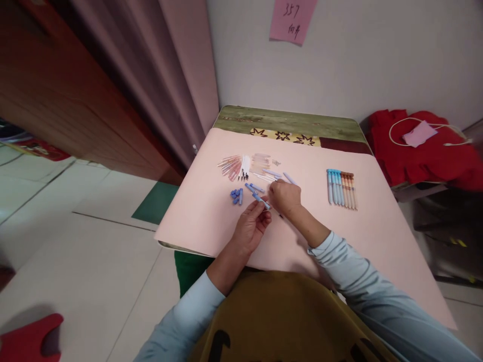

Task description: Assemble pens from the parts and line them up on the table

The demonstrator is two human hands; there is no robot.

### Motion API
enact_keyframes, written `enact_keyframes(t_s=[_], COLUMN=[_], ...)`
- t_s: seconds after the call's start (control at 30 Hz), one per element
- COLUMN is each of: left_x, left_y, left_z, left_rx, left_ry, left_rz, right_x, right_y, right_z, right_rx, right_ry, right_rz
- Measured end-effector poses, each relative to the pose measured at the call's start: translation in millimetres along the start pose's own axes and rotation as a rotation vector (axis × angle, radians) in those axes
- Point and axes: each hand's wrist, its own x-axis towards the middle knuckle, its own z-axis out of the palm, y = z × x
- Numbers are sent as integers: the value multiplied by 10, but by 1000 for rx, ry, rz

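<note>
Slim blue plastic pen part (257,197) pinched above a pink-covered table (377,246)
Short blue plastic cylinders (237,195) lie leftmost; the left hand (250,227) grips the pen part, probably light, stiff, slippery, best held mid-length; the right hand (286,197) curls inward, any hold hidden; rightmost, smooth blue-and-brown pens (341,190).

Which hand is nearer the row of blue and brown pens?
Right. The right hand is left of the pen row; the left hand is farther left, nearer the person's body.
</note>
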Motion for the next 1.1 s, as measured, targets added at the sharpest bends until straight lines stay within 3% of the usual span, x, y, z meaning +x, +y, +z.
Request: enact_keyframes(t_s=[0.13, 0.23, 0.47, 0.63, 0.83, 1.1], left_x=[2, 11, 32, 44, 60, 89], left_y=[-9, 25, 190, 132, 86, 93], left_z=[-20, -33, -56, -22, 34, 107], left_rx=[3, -19, -157, -156, -135, -166], left_ry=[1, 39, 164, 164, 192, 228], left_rz=[-5, -15, -36, -104, -113, -123], right_x=[18, -15, -222, -429, -501, -200], right_y=[-22, 36, 608, 801, 667, 613], right_z=[-12, -49, -100, 15, 74, 48], right_rx=[20, 108, 489, 589, 511, 304], right_ry=[4, 80, 225, 196, 132, 130], right_rz=[-48, -19, 232, 313, 226, 2])
